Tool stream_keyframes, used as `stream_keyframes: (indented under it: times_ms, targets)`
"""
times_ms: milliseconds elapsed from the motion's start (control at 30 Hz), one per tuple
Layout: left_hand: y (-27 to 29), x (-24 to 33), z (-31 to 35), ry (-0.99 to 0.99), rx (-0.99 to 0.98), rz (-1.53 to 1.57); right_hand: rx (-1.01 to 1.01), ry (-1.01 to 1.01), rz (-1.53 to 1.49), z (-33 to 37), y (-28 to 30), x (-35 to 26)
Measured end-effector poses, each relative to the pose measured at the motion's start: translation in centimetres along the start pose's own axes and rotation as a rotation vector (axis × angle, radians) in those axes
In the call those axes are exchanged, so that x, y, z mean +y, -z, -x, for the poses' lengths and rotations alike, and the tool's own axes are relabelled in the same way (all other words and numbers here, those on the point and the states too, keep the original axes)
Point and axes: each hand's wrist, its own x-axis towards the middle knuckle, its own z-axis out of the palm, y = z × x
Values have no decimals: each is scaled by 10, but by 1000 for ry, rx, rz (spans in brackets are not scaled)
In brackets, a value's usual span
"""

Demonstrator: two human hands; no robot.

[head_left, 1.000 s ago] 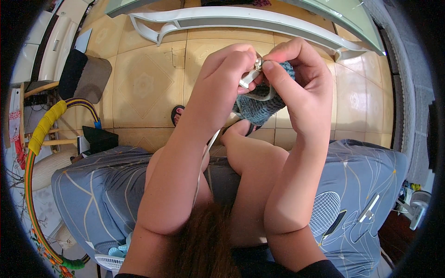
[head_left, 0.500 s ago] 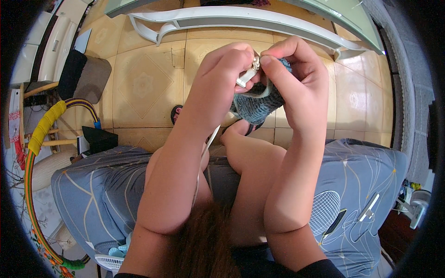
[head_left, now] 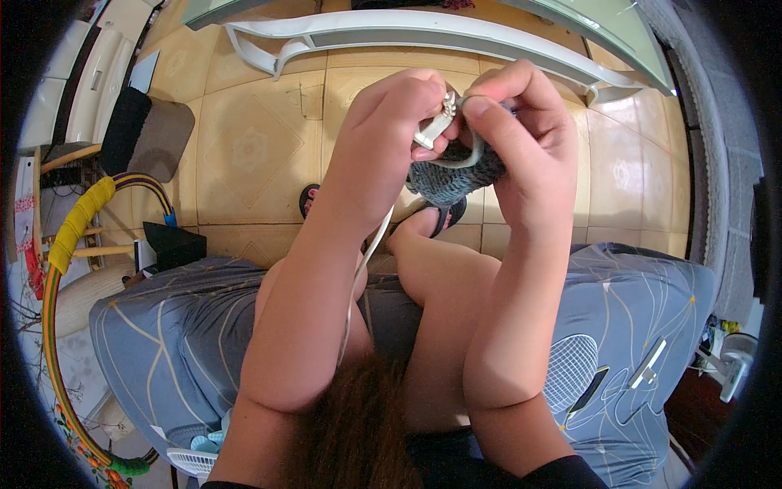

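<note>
Both hands are raised in front of me, close together over the floor. My left hand (head_left: 399,110) is closed, pinching a small off-white piece (head_left: 434,132) with a knobbly upper end. My right hand (head_left: 521,122) is closed too, its thumb and forefinger pressed together at the pale cord (head_left: 475,153), which loops down between the hands. A blue-grey knitted piece (head_left: 448,182) hangs beside the right fingers, partly hidden behind them. From below the left hand a thin white cord (head_left: 376,240) runs down along my left forearm toward my lap.
I sit on a grey-blue patterned cover (head_left: 187,342). At right lie a white mesh racket-shaped thing (head_left: 570,371), a phone (head_left: 590,389) and a white power strip (head_left: 648,365) with cables. A striped hoop (head_left: 54,326) stands left. Ahead is a white-framed table (head_left: 456,37).
My right thumb has shifted slightly, and the knitted piece has turned and moved a little left between the hands. The pale loop hangs more openly. The left hand has barely moved.
</note>
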Motion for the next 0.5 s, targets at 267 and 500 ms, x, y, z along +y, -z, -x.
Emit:
stream_keyframes:
  times_ms: [267,500]
  targets:
    - [2,3,1,11,-43,47,9,-19,-76,0,-3,-4]
    - [-1,5,4,2,10,-35,-2,18,66,0,-5,-3]
